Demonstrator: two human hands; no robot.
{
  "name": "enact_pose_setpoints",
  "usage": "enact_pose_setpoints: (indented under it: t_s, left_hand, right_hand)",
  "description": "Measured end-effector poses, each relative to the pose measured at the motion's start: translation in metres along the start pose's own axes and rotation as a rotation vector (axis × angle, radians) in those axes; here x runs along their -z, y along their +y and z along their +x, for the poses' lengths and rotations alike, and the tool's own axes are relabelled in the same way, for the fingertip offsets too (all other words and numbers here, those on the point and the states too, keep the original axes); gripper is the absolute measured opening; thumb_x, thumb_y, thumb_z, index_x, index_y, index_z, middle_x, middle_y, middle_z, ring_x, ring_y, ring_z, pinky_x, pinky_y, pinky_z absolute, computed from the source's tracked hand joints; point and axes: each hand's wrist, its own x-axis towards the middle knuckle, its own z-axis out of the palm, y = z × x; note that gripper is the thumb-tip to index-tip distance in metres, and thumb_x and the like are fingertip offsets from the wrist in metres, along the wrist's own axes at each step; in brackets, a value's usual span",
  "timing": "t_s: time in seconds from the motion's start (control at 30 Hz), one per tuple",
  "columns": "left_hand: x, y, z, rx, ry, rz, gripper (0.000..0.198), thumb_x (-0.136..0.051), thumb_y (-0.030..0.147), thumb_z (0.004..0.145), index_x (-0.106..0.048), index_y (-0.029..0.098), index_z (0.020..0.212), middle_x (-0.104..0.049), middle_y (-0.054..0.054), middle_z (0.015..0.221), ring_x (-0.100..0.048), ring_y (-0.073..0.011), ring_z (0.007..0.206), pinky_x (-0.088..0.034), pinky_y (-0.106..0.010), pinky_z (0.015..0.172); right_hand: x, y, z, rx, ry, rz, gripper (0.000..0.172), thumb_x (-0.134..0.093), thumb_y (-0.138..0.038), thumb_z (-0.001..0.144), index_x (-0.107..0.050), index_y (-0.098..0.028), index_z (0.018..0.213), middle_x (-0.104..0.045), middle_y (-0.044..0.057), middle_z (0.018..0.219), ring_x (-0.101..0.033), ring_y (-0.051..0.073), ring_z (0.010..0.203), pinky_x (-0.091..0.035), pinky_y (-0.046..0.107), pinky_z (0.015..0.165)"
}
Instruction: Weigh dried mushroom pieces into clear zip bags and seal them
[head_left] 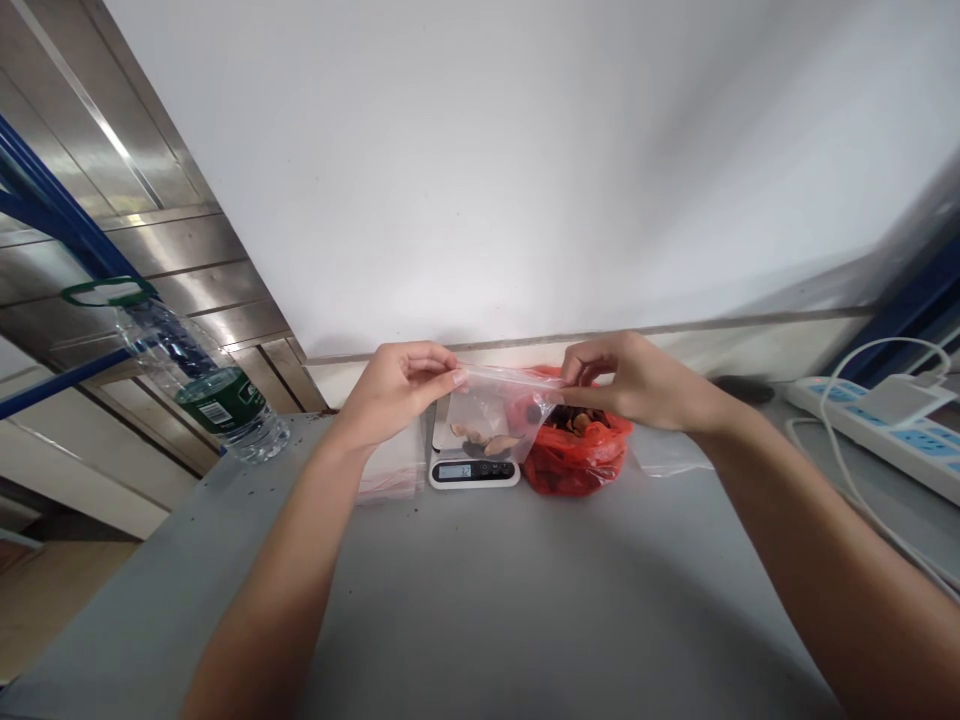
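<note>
A clear zip-top bag is stretched between my two hands, with a few brown dried slices lying in its bottom. My left hand pinches the bag's top left corner between thumb and fingers. At the top right corner, my right hand pinches the same edge. Beneath the bag is a white digital scale with a lit display; whether the bag rests on it I cannot tell. A red plastic bag holding dark dried pieces stands open just right of the scale, partly behind my right hand.
More flat clear bags lie left of the scale, and another clear bag lies at right. A large water bottle stands at the table's left edge. A power strip with a white cable sits right. A white wall rises behind.
</note>
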Motion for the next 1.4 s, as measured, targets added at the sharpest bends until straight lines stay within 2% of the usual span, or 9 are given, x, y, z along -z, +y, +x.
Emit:
enact_pose_setpoints:
  t_s: [0.23,0.43,0.53,0.67,0.83,1.0,1.23,1.4]
  left_hand:
    - [-0.004,0.001,0.0,-0.022,-0.018,0.023,0.016,-0.072,0.033,0.078,-0.069,0.017,0.079,-0.076,-0.005,0.081,-0.073,-0.0197,0.082,-0.056,-0.031,0.079]
    - [-0.007,0.005,-0.002,-0.086,-0.025,0.015,0.014,-0.071,0.03,0.081,-0.066,0.017,0.08,-0.073,-0.003,0.079,-0.07,-0.0172,0.079,-0.056,-0.03,0.079]
    - [-0.01,0.007,-0.003,-0.11,-0.059,0.028,0.013,-0.07,0.029,0.082,-0.067,0.017,0.081,-0.072,-0.003,0.081,-0.069,-0.0161,0.079,-0.055,-0.029,0.078]
    - [-0.012,0.006,-0.003,-0.088,-0.079,0.057,0.013,-0.069,0.029,0.083,-0.069,0.016,0.082,-0.072,-0.004,0.082,-0.067,-0.0163,0.078,-0.054,-0.029,0.076]
    - [-0.013,0.004,-0.003,-0.091,-0.1,0.058,0.015,-0.071,0.031,0.083,-0.071,0.016,0.082,-0.073,-0.005,0.082,-0.068,-0.0173,0.08,-0.055,-0.031,0.08]
    - [-0.015,0.002,-0.002,-0.125,-0.108,0.085,0.016,-0.068,0.031,0.086,-0.07,0.016,0.081,-0.073,-0.005,0.084,-0.067,-0.017,0.079,-0.055,-0.031,0.078]
    - [-0.021,0.004,-0.002,-0.192,-0.07,0.133,0.014,-0.064,0.027,0.087,-0.069,0.017,0.08,-0.072,-0.003,0.081,-0.064,-0.0152,0.075,-0.053,-0.028,0.073]
    - [-0.025,0.007,-0.003,-0.181,-0.084,0.104,0.014,-0.066,0.026,0.086,-0.071,0.016,0.078,-0.073,-0.003,0.08,-0.065,-0.0141,0.074,-0.053,-0.027,0.074]
  right_hand:
    - [0.0,0.0,0.0,-0.007,-0.02,-0.025,0.033,-0.071,-0.048,0.075,-0.057,-0.023,0.058,-0.062,0.001,0.058,-0.05,0.015,0.055,-0.039,0.03,0.053]
    - [-0.002,-0.004,0.002,-0.043,-0.116,0.006,0.03,-0.074,-0.05,0.072,-0.068,-0.02,0.069,-0.07,0.005,0.068,-0.058,0.018,0.062,-0.043,0.031,0.058]
    - [-0.007,-0.005,0.003,-0.019,-0.106,0.048,0.028,-0.072,-0.048,0.076,-0.071,-0.02,0.073,-0.071,0.004,0.07,-0.058,0.016,0.062,-0.044,0.03,0.059]
    - [-0.011,-0.003,0.003,-0.017,-0.094,0.071,0.027,-0.069,-0.045,0.079,-0.069,-0.019,0.071,-0.067,0.001,0.063,-0.052,0.013,0.054,-0.041,0.028,0.053]
    - [-0.011,-0.004,0.002,0.043,-0.062,0.0,0.026,-0.067,-0.042,0.081,-0.067,-0.019,0.069,-0.065,0.001,0.061,-0.049,0.012,0.054,-0.038,0.027,0.052]
    - [-0.011,-0.007,0.001,0.055,-0.077,-0.034,0.025,-0.065,-0.041,0.082,-0.067,-0.02,0.069,-0.063,0.0,0.059,-0.048,0.012,0.053,-0.037,0.028,0.051]
    - [-0.017,-0.005,0.003,0.071,-0.102,0.02,0.025,-0.066,-0.044,0.081,-0.072,-0.02,0.08,-0.072,0.002,0.072,-0.057,0.015,0.063,-0.043,0.029,0.059]
    - [-0.02,-0.002,0.004,0.118,-0.055,-0.015,0.024,-0.061,-0.039,0.083,-0.065,-0.021,0.068,-0.067,0.001,0.065,-0.053,0.014,0.058,-0.038,0.028,0.055]
